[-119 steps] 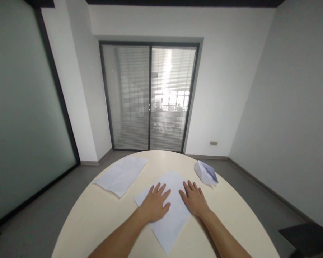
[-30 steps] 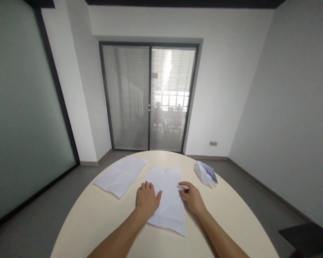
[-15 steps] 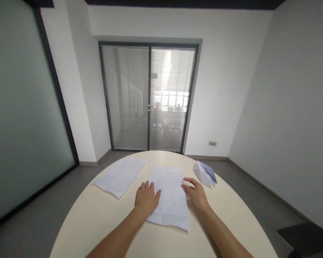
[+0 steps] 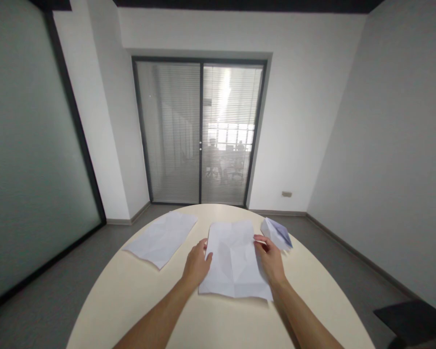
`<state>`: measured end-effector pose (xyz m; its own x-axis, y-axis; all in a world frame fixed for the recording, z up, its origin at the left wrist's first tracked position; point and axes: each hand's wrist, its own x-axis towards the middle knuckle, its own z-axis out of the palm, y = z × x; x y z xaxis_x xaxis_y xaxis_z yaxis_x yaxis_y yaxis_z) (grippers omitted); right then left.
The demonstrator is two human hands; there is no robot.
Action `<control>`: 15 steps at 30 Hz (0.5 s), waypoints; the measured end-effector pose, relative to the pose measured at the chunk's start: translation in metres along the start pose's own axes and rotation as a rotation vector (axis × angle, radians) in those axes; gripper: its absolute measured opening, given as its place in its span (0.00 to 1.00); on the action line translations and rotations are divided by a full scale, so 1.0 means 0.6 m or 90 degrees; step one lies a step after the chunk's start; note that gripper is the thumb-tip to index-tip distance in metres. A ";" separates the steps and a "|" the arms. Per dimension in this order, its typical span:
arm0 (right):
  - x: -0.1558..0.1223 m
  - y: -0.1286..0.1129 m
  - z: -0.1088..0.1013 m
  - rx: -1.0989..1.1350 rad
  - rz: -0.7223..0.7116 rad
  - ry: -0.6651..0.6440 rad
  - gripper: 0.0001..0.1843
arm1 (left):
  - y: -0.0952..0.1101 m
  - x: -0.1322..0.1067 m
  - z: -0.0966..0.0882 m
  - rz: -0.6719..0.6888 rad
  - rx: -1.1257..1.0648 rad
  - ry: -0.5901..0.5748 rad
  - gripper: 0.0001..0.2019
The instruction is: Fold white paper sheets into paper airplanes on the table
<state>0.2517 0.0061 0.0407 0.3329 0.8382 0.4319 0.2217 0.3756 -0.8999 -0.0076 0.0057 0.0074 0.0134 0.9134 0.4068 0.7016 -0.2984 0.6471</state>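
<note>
A creased white sheet of paper [image 4: 230, 261] lies in front of me on the table, its fold lines crossing near the middle. My left hand [image 4: 196, 262] holds the sheet's left edge, thumb over the top and fingers curled at the side. At the right edge, my right hand [image 4: 271, 257] pinches the paper between thumb and fingers. Beyond that hand stands a folded white paper piece [image 4: 276, 233] with a bluish shaded face. Another creased sheet [image 4: 163, 237] rests flat to the left, apart from my hands.
The round cream table [image 4: 138, 300] curves away on both sides. Behind it is a glass door [image 4: 199, 135] with blinds. A dark chair part [image 4: 414, 320] shows at the lower right, and a frosted glass panel [image 4: 29, 160] stands at the left.
The middle sheet now looks wider and sits a little further right. My left hand has gone from lying on it to gripping its left edge; my right hand has shifted right.
</note>
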 end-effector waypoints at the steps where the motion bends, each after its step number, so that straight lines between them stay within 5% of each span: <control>1: 0.000 0.000 -0.001 -0.003 -0.004 0.001 0.18 | -0.002 0.002 0.000 -0.014 -0.029 0.005 0.20; 15: 0.011 0.045 -0.015 0.089 0.155 0.069 0.24 | -0.017 0.024 0.002 0.010 -0.245 0.066 0.09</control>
<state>0.2682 0.0185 0.0197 0.4589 0.8658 0.1995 -0.0023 0.2257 -0.9742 -0.0137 0.0221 0.0059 -0.0635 0.8810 0.4688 0.3836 -0.4121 0.8265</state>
